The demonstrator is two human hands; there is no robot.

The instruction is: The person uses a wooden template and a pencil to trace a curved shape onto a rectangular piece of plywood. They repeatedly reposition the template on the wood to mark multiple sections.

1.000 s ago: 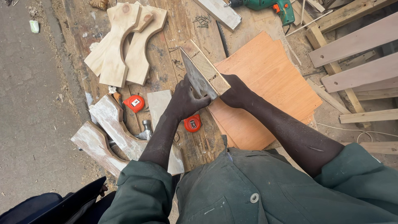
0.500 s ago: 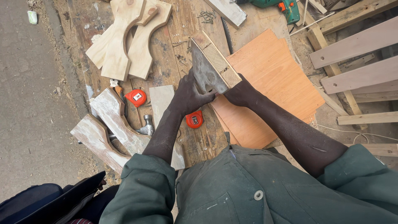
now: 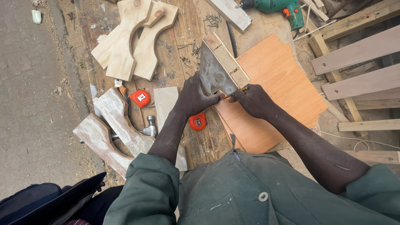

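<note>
Our left hand (image 3: 193, 98) gripped the grey-faced thick wooden board (image 3: 216, 73) tilted; our right hand (image 3: 254, 100) pinched a yellow pencil (image 3: 234, 92). A slipping board could skew the line.

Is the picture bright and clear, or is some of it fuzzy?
Head view: soft, even daylight, hardly any glare; the left hand, right hand with its pencil and the wooden block look sharp; faint shadows; the edges bend slightly, like a wide lens.

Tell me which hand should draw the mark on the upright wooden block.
Right. The right hand holds the thin pencil with its tip at the grey-faced wooden block, while the left hand grips and steadies that block.
</note>
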